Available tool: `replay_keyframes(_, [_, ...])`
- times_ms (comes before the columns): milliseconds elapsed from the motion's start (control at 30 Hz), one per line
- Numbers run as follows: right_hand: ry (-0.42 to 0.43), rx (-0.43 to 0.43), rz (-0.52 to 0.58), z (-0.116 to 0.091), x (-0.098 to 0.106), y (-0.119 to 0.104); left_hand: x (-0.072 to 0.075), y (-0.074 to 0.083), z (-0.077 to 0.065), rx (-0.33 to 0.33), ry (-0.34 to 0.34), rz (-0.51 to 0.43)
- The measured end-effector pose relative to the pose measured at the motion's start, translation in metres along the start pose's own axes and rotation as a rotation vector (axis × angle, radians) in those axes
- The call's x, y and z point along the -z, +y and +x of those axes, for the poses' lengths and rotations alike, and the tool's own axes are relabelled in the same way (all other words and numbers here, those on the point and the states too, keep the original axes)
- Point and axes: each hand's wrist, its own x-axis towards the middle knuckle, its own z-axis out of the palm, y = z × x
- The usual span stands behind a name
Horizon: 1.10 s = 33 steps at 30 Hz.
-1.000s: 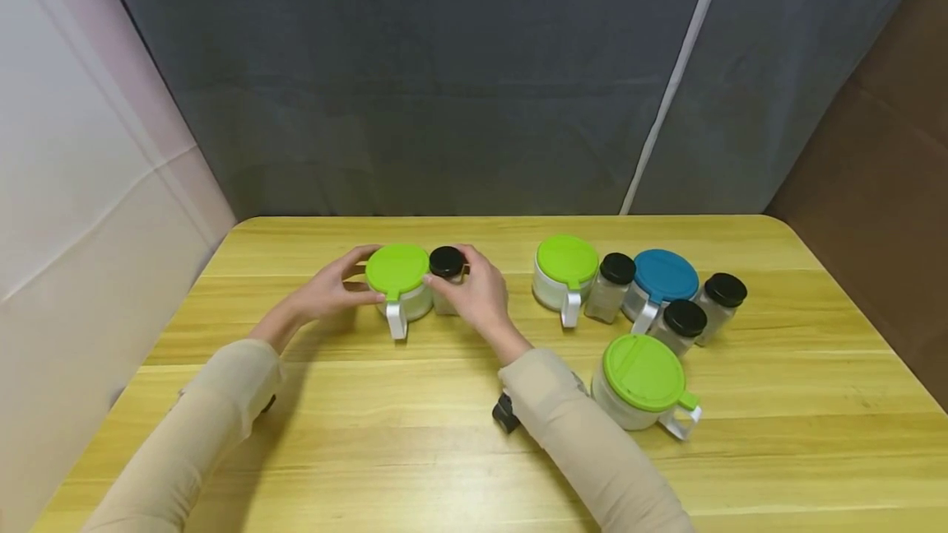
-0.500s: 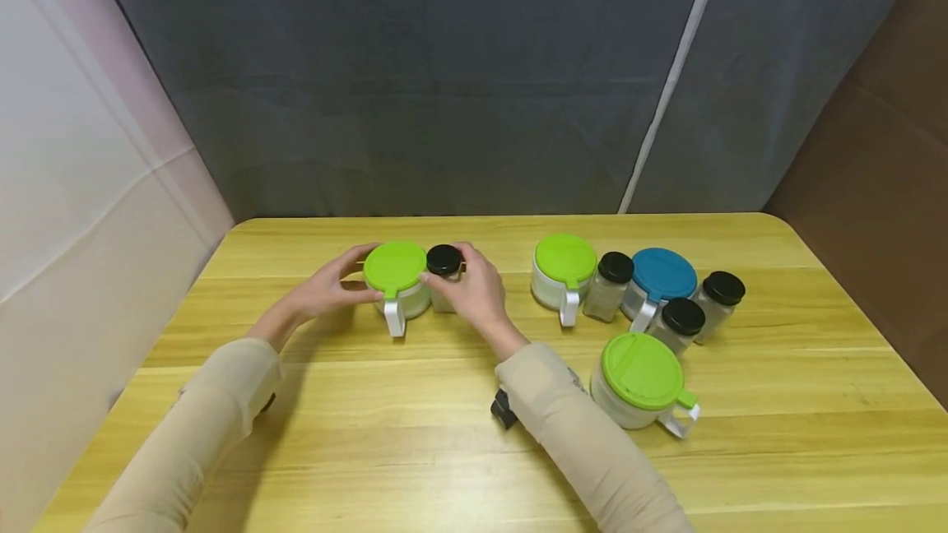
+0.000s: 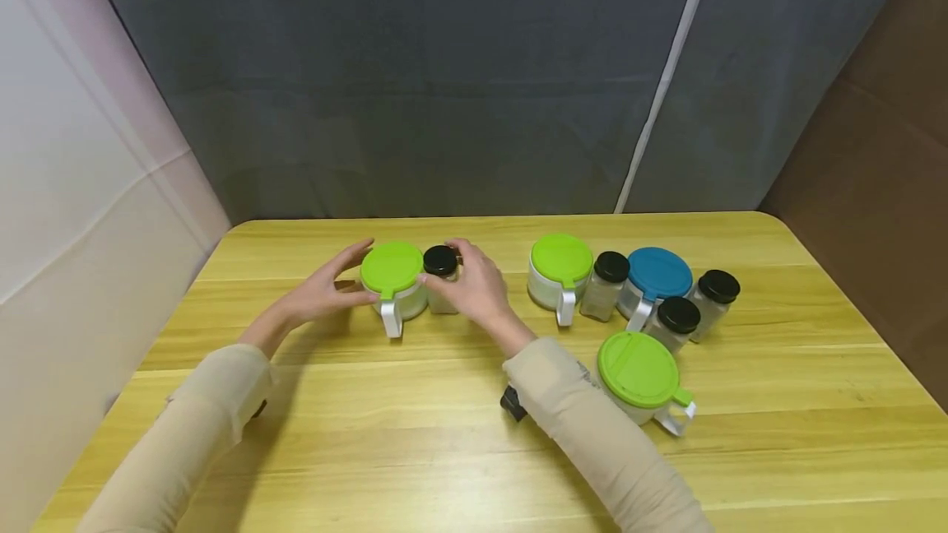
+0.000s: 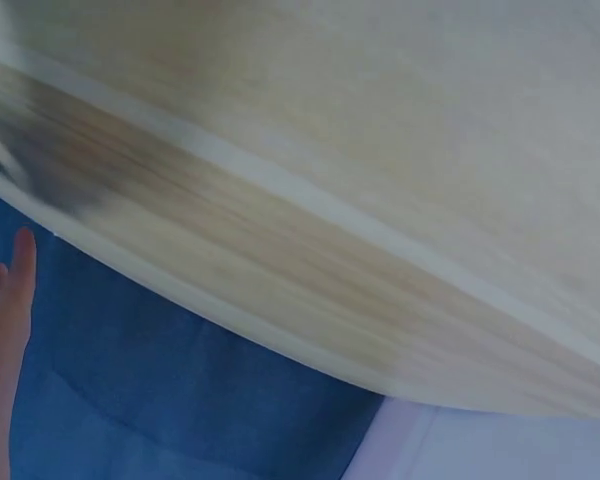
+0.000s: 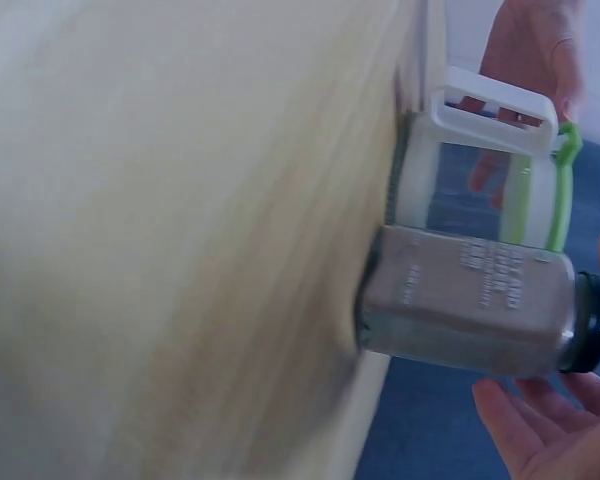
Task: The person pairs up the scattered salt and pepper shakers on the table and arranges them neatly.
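Two containers stand side by side on the wooden table: a seasoning jar with a green lid and white handle [image 3: 392, 267], and a square spice jar with a black cap [image 5: 470, 295]. My left hand [image 3: 318, 293] is at the left side of the green-lidded jar, thumb and forefinger spread wide, fingertips right at its edge. My right hand [image 3: 477, 286] surrounds the black-capped jar loosely. In the right wrist view its thumb is apart from the cap and its fingers lie spread on the other side. The left wrist view catches only part of the left hand [image 4: 2, 340].
To the right stand two more green-lidded jars [image 3: 560, 259] [image 3: 638, 370], a blue-lidded one [image 3: 659, 273] and several black-capped spice jars [image 3: 606, 290]. The nearer green-lidded jar is close beside the right sleeve [image 3: 585, 418]. A grey curtain [image 3: 415, 89] hangs behind the table's far edge.
The left fingertips have drawn back slightly to the left from the green-lidded jar. The right fingers have loosened a little around the black-capped jar. Both jars stay put; the view shifts slightly.
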Motion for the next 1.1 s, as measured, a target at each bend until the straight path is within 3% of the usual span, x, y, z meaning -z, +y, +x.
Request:
replay_keyframes(200, [-0.001,0.008,0.008,-0.001,0.016,-0.006,-0.001,0.012,0.002,-0.070,0.081,0.039])
replay_keyframes(367, [0.016,0.014,0.008,-0.001,0.032,-0.013,-0.008,0.029,0.003,-0.124,0.205,0.070])
replay_keyframes(633, [0.068,0.034,0.043,-0.001,0.064,-0.027,-0.022,0.080,-0.002,-0.209,0.375,0.016])
replay_keyframes(800, [0.086,0.070,0.075,-0.003,0.089,-0.033,-0.034,0.104,-0.002,-0.265,0.454,-0.022])
replay_keyframes(933, [0.076,0.112,0.101,-0.006,0.112,-0.031,-0.048,0.121,0.000,-0.304,0.479,-0.051])
replay_keyframes(1100, [0.045,0.145,0.131,-0.009,0.141,-0.020,-0.063,0.139,0.003,-0.359,0.427,-0.090])
